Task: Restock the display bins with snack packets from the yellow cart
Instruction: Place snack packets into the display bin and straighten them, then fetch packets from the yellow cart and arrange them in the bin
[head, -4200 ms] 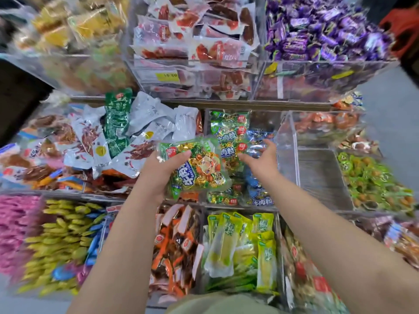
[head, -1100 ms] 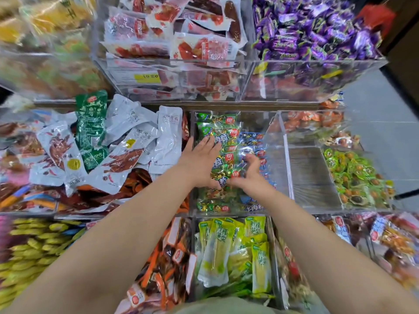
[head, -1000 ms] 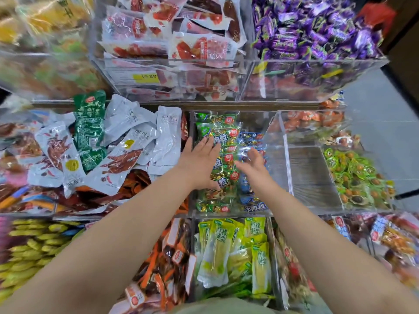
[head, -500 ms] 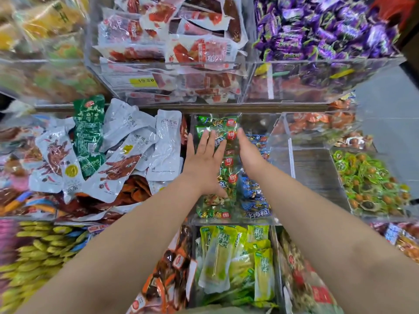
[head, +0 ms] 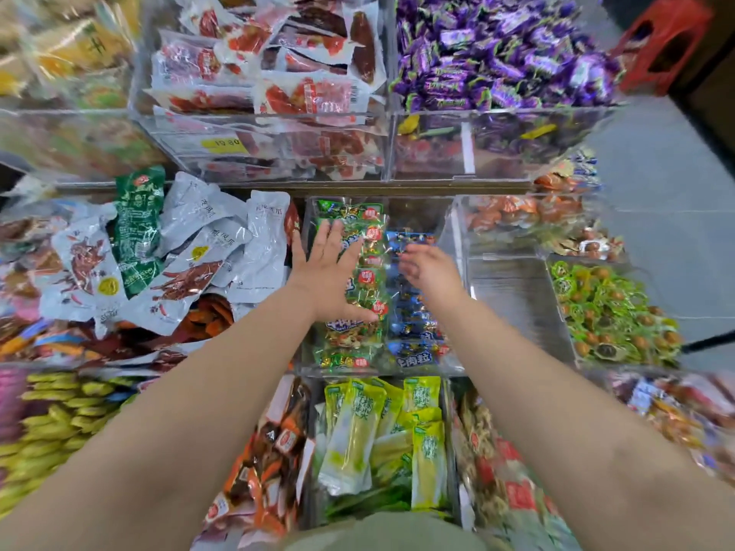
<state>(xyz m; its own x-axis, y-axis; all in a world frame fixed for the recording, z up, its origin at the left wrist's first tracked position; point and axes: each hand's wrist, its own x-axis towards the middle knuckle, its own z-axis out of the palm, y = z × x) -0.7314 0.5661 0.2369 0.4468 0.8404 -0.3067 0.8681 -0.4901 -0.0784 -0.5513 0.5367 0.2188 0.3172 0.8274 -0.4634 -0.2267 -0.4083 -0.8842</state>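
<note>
Green snack packets [head: 360, 272] with red round labels lie in a row down the left half of a clear acrylic bin [head: 457, 248] in the middle tier, and the left hand [head: 326, 272] lies flat on top of them, palm down, fingers spread and straight, gripping nothing. The right hand [head: 431, 270] hovers just beside it over the blue snack packets [head: 413, 324] that fill the right half of the same bin; its fingers are loosely curled and blurred, and it has hold of nothing that can be made out. Both bare forearms reach in from the bottom corners.

Left of this bin, a heap of silver-grey pouches [head: 207, 248] and one green pouch [head: 137, 228] spills over orange and brown packets. To the right sits a bin showing a bare ribbed bottom [head: 517, 300], then small green-wrapped sweets [head: 612, 312]. In the tier nearest the person, pale green pickle packs [head: 382, 435] sit in front of the hands, orange-and-brown packets [head: 270, 463] to their left and yellow sweets [head: 51, 423] further left. The upper tier holds red-and-white meat packets [head: 278, 69] above a yellow price tag [head: 220, 144], with purple-wrapped candies [head: 501, 53] alongside. A red plastic stool [head: 664, 45] stands on the grey floor at top right. The yellow cart is not in view
</note>
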